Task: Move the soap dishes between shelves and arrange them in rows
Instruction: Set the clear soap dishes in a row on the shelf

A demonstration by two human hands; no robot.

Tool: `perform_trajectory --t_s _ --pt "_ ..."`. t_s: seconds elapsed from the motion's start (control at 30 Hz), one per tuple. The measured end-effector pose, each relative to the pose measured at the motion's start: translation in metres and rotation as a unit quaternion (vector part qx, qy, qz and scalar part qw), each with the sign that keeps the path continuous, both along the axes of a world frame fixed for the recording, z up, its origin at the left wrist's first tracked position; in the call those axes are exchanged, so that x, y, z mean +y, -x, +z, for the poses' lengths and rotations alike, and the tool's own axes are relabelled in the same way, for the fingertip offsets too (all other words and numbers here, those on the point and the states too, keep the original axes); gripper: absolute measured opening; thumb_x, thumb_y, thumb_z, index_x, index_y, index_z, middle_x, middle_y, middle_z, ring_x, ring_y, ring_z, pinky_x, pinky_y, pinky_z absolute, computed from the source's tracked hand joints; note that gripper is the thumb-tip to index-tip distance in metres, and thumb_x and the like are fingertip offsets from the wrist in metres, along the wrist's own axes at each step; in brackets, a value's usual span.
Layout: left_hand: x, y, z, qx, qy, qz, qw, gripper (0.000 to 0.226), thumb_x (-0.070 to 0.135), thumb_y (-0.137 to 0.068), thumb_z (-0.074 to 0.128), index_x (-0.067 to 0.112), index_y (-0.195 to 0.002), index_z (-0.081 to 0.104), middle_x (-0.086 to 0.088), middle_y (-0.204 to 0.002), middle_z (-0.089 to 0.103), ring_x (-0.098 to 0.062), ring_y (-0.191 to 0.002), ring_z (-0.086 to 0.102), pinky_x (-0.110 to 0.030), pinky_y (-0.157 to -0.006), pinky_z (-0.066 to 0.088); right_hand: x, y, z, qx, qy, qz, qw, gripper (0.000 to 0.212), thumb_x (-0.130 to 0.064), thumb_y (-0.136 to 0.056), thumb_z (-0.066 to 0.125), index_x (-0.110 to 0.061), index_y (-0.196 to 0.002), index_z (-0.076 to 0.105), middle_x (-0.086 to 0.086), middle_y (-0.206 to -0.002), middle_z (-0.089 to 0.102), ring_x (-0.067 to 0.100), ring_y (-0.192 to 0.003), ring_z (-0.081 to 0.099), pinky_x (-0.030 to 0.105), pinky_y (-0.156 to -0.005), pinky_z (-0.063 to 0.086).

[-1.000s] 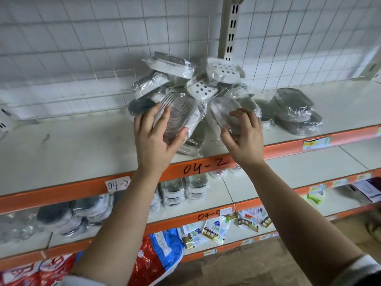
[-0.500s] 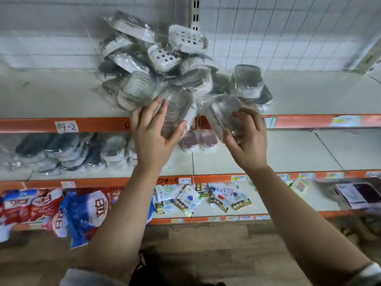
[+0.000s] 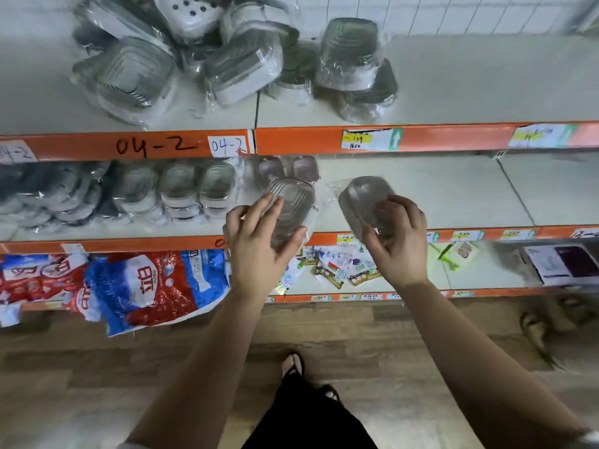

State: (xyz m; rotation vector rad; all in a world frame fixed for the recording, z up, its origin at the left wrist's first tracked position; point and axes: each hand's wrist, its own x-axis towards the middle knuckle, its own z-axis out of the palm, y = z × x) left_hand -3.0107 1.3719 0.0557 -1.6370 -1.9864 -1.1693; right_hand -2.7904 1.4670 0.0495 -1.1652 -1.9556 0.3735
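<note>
My left hand (image 3: 259, 251) grips a clear ribbed soap dish (image 3: 291, 205) wrapped in plastic, held in front of the second shelf (image 3: 421, 196). Beside it, my right hand (image 3: 398, 241) holds a second clear wrapped soap dish (image 3: 363, 199) at the same height. A loose heap of wrapped soap dishes (image 3: 227, 59) lies on the top shelf (image 3: 470, 79) above. Rows of wrapped soap dishes (image 3: 178, 189) stand on the left part of the second shelf, with two purplish dishes (image 3: 288, 168) at their right end.
Orange shelf edges (image 3: 146, 145) carry labels reading 04-2. Red and blue bags (image 3: 146, 283) and small packets (image 3: 337, 267) lie on the lowest shelf. A box (image 3: 564, 264) sits at the far right. My foot (image 3: 291, 367) stands on the wooden floor.
Both hands have come down from the heap on the top shelf to the level of the second shelf, each carrying a soap dish. The view has tilted downward.
</note>
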Motion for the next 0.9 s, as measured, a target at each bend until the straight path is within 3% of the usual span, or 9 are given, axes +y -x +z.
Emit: perform_trajectory --t_s 0.07,0.4,0.7,0.9 --pt "0.011 -0.008 -0.014 -0.016 0.015 -0.008 1.0 0.058 0.055 -0.093 0.057 0.005 -0.121 0.07 -0.008 -0.128 0.064 -0.036 -0.109 0.052 -0.043 -0.095 0.045 0.01 -0.008 -0.016 -0.012 0.02 -0.009 1.0 0.043 -0.039 -0.086 0.059 -0.005 -0.113 0.063 0.014 -0.125 0.057 0.033 -0.113 0.049 0.046 -0.093 0.046" --pt "0.082 -0.02 -0.093 -0.026 0.083 -0.033 0.996 0.066 0.063 -0.095 0.048 0.008 -0.123 0.069 -0.005 -0.13 0.064 -0.028 -0.109 0.044 -0.039 -0.094 0.043 0.064 -0.008 -0.09 -0.05 0.067 -0.06 0.995 0.047 -0.04 -0.084 0.056 -0.001 -0.111 0.064 0.019 -0.12 0.059 0.04 -0.107 0.054 0.043 -0.091 0.045" --pt "0.146 -0.026 -0.176 -0.017 0.138 -0.031 0.99 0.062 0.061 -0.088 0.055 0.01 -0.12 0.07 -0.006 -0.127 0.065 -0.033 -0.105 0.048 -0.043 -0.088 0.046 0.112 -0.013 -0.165 -0.094 0.057 -0.081 0.991 0.046 -0.042 -0.085 0.057 -0.002 -0.107 0.067 0.018 -0.115 0.062 0.042 -0.101 0.056 0.04 -0.09 0.043" --pt "0.185 -0.041 -0.222 -0.014 0.18 -0.03 0.983 0.068 0.068 -0.093 0.038 0.014 -0.121 0.069 -0.003 -0.131 0.063 -0.027 -0.104 0.036 -0.046 -0.085 0.046 0.15 -0.029 -0.206 -0.135 0.041 -0.072 0.987 0.027 -0.036 -0.084 0.07 -0.014 -0.101 0.071 0.013 -0.114 0.063 0.039 -0.109 0.058 0.042 -0.092 0.044"
